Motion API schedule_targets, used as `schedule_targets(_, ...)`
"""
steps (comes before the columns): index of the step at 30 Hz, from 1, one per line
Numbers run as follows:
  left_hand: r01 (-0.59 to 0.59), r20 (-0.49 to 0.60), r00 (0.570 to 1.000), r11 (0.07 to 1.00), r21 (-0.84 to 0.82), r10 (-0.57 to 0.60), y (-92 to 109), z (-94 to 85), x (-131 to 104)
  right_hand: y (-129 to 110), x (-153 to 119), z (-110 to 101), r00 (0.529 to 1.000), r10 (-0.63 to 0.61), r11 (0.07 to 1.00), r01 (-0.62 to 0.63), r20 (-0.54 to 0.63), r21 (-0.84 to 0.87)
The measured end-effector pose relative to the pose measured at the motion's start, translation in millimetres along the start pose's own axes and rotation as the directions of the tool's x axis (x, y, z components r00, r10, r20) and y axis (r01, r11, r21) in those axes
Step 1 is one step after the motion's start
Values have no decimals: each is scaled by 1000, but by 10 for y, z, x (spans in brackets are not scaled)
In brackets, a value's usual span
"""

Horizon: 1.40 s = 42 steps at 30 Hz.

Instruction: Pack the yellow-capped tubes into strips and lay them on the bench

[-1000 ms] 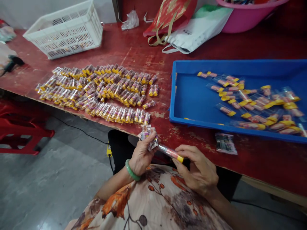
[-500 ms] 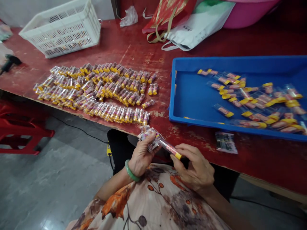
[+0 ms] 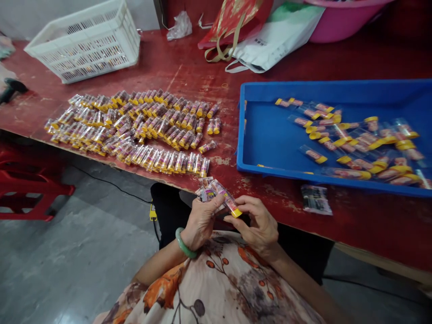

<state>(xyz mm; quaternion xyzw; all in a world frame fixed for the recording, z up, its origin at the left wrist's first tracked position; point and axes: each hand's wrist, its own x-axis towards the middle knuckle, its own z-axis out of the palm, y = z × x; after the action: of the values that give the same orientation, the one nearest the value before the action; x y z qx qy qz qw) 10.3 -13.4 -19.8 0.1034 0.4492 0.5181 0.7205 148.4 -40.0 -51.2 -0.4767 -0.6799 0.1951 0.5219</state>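
Between my hands is a clear plastic tube (image 3: 228, 201) with a yellow cap at its lower right end. My right hand (image 3: 258, 225) pinches the tube near that cap. My left hand (image 3: 202, 220), with a green bangle at the wrist, grips several small printed packets (image 3: 206, 192), and its thumb lies against the tube's upper part. Printed wrapping shows around the tube; whether it is inside or outside I cannot tell. On the red table (image 3: 222, 139) beyond my left hand lie rows of similar yellow-capped tubes (image 3: 158, 117).
A blue tray (image 3: 259, 135) on the right holds loose yellow-capped tubes (image 3: 357, 144). Before it lies a stack of dark packets (image 3: 316, 199). Behind are a white basket (image 3: 84, 45), bags (image 3: 270, 40) and a pink basin (image 3: 340, 22). A red stool (image 3: 27, 180) stands left.
My right hand has moved left and slightly up, bringing the tube's capped end closer to my left hand. Less bare tube now shows beyond the packets.
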Motion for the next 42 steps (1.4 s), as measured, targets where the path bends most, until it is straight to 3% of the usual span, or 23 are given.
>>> schedule_targets(7, 63, 108, 992, 997, 36, -66, 35, -25, -40, 2, 277, 130, 984, 170, 980, -175, 53, 94)
schedule_targets(12, 117, 98, 988, 993, 27, -119, 76, -39, -47, -107, 304, 18, 967, 195, 970, -215, 161, 111)
schedule_targets(15, 140, 69, 988, 990, 9, -141, 85, -20, -55, -175, 283, -76, 975, 106, 988, -125, 193, 88)
schedule_targets(20, 130, 76, 989, 991, -5, -130, 79, 15, -72, -244, 221, -58, 998, -64, 996, 65, 19, -58)
schedule_targets(31, 108, 123, 987, 994, -4, -106, -21, -42, -114, -208, 75, 31, 987, -123, 988, 112, -100, -102)
schedule_targets(37, 102, 93, 990, 995, 8, -103, -24, -52, -129, -196, 85, 59, 977, -193, 972, 178, -88, -153)
schedule_targets(42, 100, 66, 993, 995, 19, -101, -59, -91, -91, -117, 37, 113, 945, -321, 904, 286, -62, -319)
